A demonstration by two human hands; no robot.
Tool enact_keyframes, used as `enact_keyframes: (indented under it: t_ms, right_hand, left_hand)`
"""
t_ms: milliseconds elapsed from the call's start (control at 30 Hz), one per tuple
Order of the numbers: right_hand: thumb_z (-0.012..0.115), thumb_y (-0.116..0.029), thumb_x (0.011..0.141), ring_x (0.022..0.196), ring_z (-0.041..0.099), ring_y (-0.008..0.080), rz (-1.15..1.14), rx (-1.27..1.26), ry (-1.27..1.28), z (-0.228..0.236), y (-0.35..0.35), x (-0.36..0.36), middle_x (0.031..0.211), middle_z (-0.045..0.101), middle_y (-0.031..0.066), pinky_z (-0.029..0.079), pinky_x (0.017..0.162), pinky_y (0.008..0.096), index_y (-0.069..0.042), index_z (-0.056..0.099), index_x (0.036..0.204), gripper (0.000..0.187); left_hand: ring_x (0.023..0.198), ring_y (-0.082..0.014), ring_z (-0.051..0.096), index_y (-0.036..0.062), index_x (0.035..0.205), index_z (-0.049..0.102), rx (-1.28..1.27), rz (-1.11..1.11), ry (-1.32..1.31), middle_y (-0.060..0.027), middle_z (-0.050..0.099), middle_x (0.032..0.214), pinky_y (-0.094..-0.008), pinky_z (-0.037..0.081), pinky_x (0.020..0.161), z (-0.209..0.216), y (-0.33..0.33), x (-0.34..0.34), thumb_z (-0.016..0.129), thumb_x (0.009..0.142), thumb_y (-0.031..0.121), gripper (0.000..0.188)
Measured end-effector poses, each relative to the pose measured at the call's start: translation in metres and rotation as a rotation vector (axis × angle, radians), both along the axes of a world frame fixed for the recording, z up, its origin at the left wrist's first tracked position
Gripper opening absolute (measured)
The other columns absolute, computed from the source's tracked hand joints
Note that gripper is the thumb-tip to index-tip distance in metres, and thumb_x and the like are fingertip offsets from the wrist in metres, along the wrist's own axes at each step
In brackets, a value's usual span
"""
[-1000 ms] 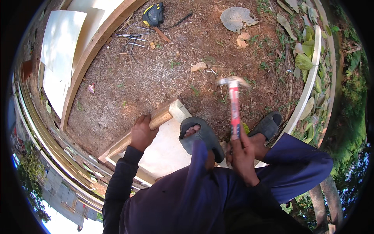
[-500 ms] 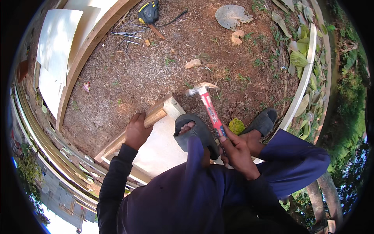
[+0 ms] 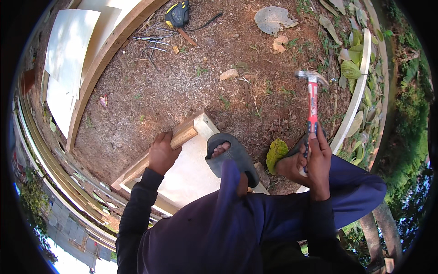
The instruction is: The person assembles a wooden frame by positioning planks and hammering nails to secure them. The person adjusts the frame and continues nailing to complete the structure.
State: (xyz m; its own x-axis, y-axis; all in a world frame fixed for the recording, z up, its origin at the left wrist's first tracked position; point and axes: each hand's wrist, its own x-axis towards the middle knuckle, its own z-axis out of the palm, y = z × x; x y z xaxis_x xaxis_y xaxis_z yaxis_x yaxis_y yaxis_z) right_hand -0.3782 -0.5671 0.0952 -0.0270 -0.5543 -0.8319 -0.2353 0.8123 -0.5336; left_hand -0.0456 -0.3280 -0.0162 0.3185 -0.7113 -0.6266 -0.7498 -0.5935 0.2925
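Observation:
In my right hand [image 3: 318,160] is a claw hammer [image 3: 312,102] with a red and dark handle. Its metal head points away from me, over the dirt to the right of the frame. My left hand [image 3: 164,153] is wrapped round the edge of a wooden frame [image 3: 133,171] on the ground. A white panel [image 3: 191,169] fills the frame. At the frame's far corner, my foot in a dark sandal [image 3: 235,157] rests on or against the short side. The left fingertips are partly hidden behind the wood.
Several loose nails [image 3: 157,42] lie on the dirt at the far left, near a black and yellow tape measure [image 3: 177,14]. A larger wooden frame with white sheets [image 3: 68,45] stands left. Dry leaves [image 3: 273,20] and a pale wooden strip [image 3: 358,89] lie right.
My right hand has carried the hammer to the right and away from the frame's corner, its head now more upright in view. The left hand stays on the frame.

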Motion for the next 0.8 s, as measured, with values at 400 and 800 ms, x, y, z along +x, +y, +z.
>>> enact_keyframes:
  t_ms: [400,800]
  right_hand:
    - [0.052,-0.017,0.109,0.050,0.044,0.0044,0.079,0.083,-0.083,0.001,0.007,0.015,0.072,0.051,-0.0020,0.040,0.046,0.0234,-0.011,0.036,0.160,0.055]
    - [0.058,-0.015,0.103,0.075,0.072,0.0350,1.134,-0.464,0.206,-0.021,0.026,0.043,0.093,0.071,0.0189,0.057,0.067,0.0430,-0.004,0.044,0.153,0.054]
  left_hand:
    - [0.108,-0.0391,0.065,-0.0005,0.123,0.065,-0.002,-0.012,0.005,-0.0194,0.067,0.115,-0.0482,0.055,0.093,0.000,0.003,0.000,0.080,0.078,0.024,0.053]
    - [0.112,-0.0367,0.065,0.0008,0.124,0.063,-0.006,-0.022,-0.006,-0.0178,0.067,0.119,-0.0468,0.056,0.093,-0.001,0.003,0.002,0.080,0.078,0.025,0.055]
